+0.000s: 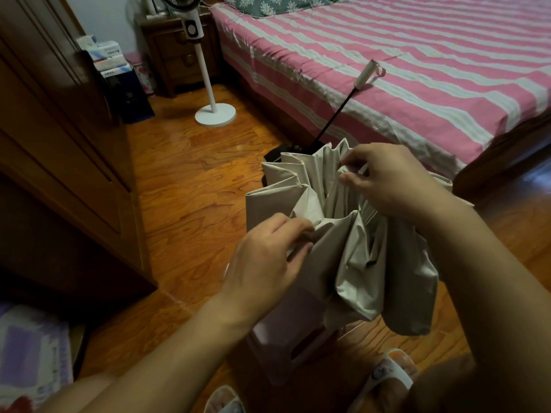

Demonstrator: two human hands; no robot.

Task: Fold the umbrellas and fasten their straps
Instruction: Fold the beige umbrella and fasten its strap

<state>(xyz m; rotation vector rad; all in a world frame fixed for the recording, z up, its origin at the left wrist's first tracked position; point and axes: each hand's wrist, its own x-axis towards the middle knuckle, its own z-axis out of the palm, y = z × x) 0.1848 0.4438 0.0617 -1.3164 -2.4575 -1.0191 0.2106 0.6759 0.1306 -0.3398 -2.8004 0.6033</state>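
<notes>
Beige pleated fabric umbrella (351, 248) hangs half-collapsed; left hand (265, 260) pinches a fold, right hand (387, 177) pinches its upper canopy edge.

floor (185, 189): glossy orange-brown wood | bed (402, 70): pink-and-white striped sheet, patterned pillow (268, 4) at head | wardrobe (59, 129): dark wood, left | nightstand (179, 52): behind white standing fan (205, 79) | light: dim

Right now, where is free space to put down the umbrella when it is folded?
The striped bed beyond the white handle looks bare. Bare floor lies between wardrobe, fan base and umbrella. Near the slippers and stool it is crowded.
</notes>
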